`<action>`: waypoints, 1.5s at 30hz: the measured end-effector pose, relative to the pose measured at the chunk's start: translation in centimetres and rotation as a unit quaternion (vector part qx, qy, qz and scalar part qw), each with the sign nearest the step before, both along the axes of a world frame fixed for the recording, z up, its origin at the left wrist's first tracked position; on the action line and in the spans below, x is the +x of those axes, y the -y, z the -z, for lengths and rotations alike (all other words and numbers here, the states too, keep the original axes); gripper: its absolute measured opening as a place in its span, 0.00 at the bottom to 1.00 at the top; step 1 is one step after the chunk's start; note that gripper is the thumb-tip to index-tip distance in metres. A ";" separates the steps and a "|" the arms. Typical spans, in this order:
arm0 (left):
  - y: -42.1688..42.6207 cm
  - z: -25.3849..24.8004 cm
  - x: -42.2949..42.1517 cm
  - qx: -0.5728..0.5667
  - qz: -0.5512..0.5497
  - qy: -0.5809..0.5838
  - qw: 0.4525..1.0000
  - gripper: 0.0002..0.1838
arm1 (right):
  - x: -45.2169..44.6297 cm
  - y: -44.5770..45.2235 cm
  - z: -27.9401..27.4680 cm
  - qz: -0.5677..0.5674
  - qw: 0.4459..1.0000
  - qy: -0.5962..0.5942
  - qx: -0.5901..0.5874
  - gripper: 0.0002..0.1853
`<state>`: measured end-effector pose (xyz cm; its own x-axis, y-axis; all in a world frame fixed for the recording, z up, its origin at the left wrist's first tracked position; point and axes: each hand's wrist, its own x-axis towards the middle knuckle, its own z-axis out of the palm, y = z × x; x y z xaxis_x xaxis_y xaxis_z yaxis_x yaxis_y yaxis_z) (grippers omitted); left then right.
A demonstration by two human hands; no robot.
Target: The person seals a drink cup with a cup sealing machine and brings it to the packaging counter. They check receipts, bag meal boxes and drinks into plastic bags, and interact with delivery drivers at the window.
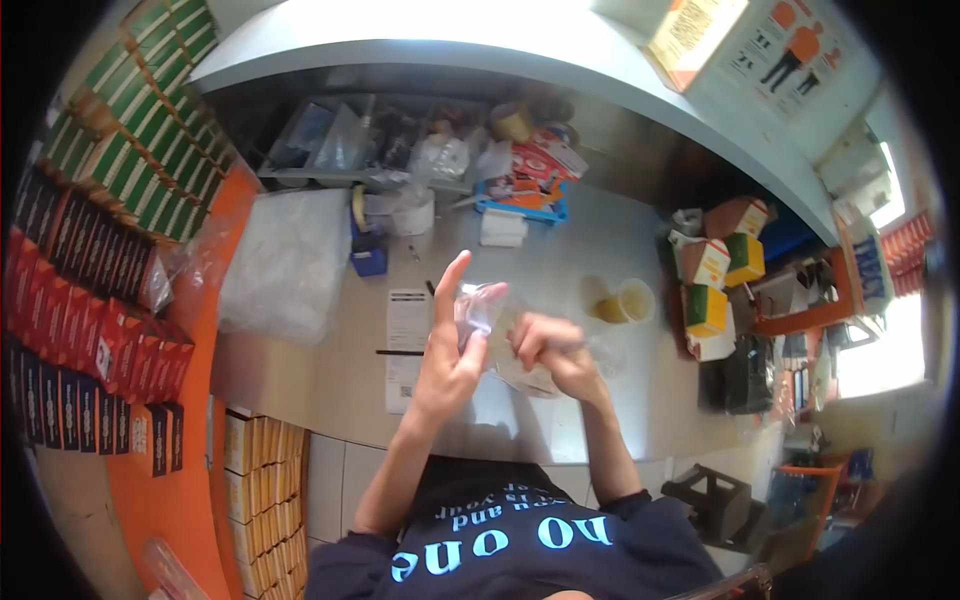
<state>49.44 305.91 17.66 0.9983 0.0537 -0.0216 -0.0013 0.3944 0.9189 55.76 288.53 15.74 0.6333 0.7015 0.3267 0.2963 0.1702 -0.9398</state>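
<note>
My left hand [447,365] is raised over the table with its index finger pointing up. A small piece of clear plastic, perhaps a bag [478,312], is pinched between its thumb and other fingers. To the right, my right hand [556,350] is closed with curled fingers, slightly blurred. What its fingers hold, if anything, is hidden. Under and between the hands lies more clear plastic [520,378]. Left of my left hand is a printed paper sheet [407,312] with a dark thin stick or pen [396,352] across it. A translucent cup [635,300] with yellowish contents stands beyond my right hand.
Stacked plastic bags [285,265] cover the table's left side. At the back are a blue tape dispenser [368,257], a white roll [412,213], a blue basket [522,208] and a grey tray [375,178]. Boxes [708,308] stand right; a shelf [480,42] overhangs the back.
</note>
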 end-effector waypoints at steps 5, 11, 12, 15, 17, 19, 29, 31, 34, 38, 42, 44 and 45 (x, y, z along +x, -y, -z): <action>1.1 1.0 -2.3 0.366 0.084 0.145 0.915 0.50 | 0.9 4.6 5.1 -0.048 0.851 0.048 -0.520 0.11; 3.0 0.0 -0.6 0.284 -0.043 0.033 0.957 0.48 | 5.1 2.4 7.7 -0.154 0.735 0.082 -0.655 0.09; 1.8 -0.9 -0.6 0.213 0.008 -0.034 0.977 0.49 | 5.8 6.0 9.7 -0.161 0.798 0.084 -0.575 0.08; 1.8 0.2 -0.5 0.270 0.005 0.068 0.960 0.53 | 5.8 6.2 4.1 -0.063 0.910 0.019 -0.410 0.08; 3.1 -0.4 -0.3 0.222 0.038 0.087 0.971 0.52 | 3.5 3.4 5.4 0.030 0.882 0.015 -0.470 0.11; 3.4 -0.8 0.0 0.266 0.031 0.068 0.961 0.50 | 3.1 1.5 8.9 0.183 0.675 0.458 -0.550 0.16; 6.0 -2.5 0.0 0.434 0.050 0.237 0.868 0.27 | 2.3 2.7 -9.0 -0.012 0.880 0.267 -0.393 0.21; 4.9 -2.2 0.8 0.414 0.064 0.279 0.864 0.29 | 3.4 5.0 -7.3 -0.105 0.907 0.218 -0.345 0.12; 4.9 5.2 1.4 0.476 -0.026 0.155 0.865 0.31 | 1.8 5.2 -8.0 0.052 0.888 0.292 -0.351 0.18; 7.5 20.9 -0.4 0.559 0.010 0.133 0.818 0.36 | 2.0 6.3 -9.5 0.073 0.904 0.241 -0.347 0.32; 4.2 14.9 2.2 0.486 0.175 0.115 0.848 0.40 | -0.1 9.0 -0.1 0.202 0.909 0.091 -0.354 0.49; 4.7 13.6 2.8 0.424 0.135 0.146 0.884 0.37 | -0.7 8.6 2.3 0.169 0.914 0.022 -0.369 0.53; 5.4 12.5 2.3 0.428 0.136 0.147 0.881 0.37 | -1.1 7.5 2.8 0.120 0.928 -0.023 -0.351 0.52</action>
<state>51.72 300.50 5.14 0.9324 -0.3172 0.1733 -0.3022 -0.4209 0.8553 54.64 281.00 12.98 0.8014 0.5678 -0.1879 0.2035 -0.5543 -0.8071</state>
